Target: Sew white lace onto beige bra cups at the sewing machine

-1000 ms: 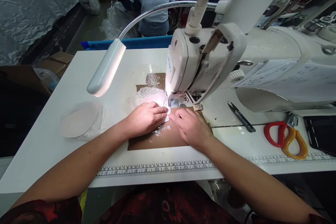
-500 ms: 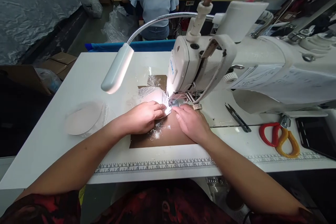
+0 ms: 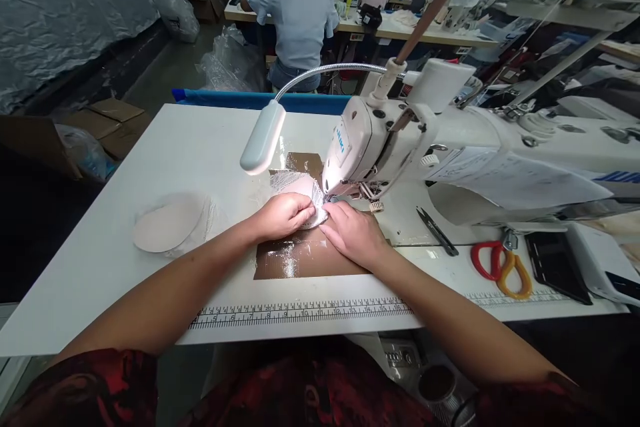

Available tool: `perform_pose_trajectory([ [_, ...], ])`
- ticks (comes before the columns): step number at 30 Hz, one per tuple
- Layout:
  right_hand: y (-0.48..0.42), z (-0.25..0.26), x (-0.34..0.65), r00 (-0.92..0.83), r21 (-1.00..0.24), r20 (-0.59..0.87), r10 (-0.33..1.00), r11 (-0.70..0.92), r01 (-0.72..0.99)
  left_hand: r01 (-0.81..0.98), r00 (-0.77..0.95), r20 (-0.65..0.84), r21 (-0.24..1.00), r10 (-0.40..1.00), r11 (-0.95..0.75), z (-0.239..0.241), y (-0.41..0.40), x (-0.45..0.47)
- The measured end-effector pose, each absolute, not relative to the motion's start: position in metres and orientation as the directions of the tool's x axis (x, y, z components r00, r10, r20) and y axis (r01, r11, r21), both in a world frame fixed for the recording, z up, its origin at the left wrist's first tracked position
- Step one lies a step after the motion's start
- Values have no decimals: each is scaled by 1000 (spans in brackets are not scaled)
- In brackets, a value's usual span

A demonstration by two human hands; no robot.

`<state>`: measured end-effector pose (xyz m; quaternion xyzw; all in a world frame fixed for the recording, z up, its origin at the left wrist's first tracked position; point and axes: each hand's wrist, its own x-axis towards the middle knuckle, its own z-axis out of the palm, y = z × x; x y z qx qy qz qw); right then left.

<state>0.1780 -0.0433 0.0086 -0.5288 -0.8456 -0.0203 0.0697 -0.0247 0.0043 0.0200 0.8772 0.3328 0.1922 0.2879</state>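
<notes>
My left hand [image 3: 283,215] presses flat on a small pale lace fabric piece [image 3: 295,185] lying by the needle of a white sewing machine [image 3: 400,140]. My right hand [image 3: 353,232] rests just right of it, fingertips touching the same piece's near edge. Both hands lie over a brown taped patch [image 3: 300,260] on the white table [image 3: 200,140]. The needle area is partly hidden by my fingers. A gooseneck lamp [image 3: 263,137] shines down on the fabric.
A beige round pad [image 3: 167,228] lies to the left. Black thread snips [image 3: 437,231], red and orange scissors [image 3: 497,270] and a dark phone [image 3: 557,258] lie to the right. A ruler strip [image 3: 300,313] runs along the near edge. A person in light blue [image 3: 300,17] sits beyond.
My view has tilted up and pulled back, showing more of the room. Both hands stay on the fabric at the needle, shifted slightly together toward the presser foot.
</notes>
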Motion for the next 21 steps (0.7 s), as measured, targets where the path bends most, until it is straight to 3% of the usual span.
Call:
perform_pose_trajectory([
  [5,-37,1,172,-451,5,225,864,462,887,380,858,122,501,498,-777,25,3,-30],
  [8,-37,1,175,-436,-61,257,862,465,883,391,831,201,451,518,-802,19,5,-28],
  [11,-38,3,178,-403,-140,253,880,445,884,408,757,259,529,599,-744,11,10,-25],
  [14,-39,2,177,-372,-190,256,892,424,886,398,721,211,653,660,-644,7,14,-25],
  [17,-38,-1,173,-341,-148,273,900,389,909,365,719,199,707,666,-605,8,15,-25],
  [21,-35,-4,171,-366,-51,284,886,395,917,332,750,219,691,624,-642,10,14,-25],
])
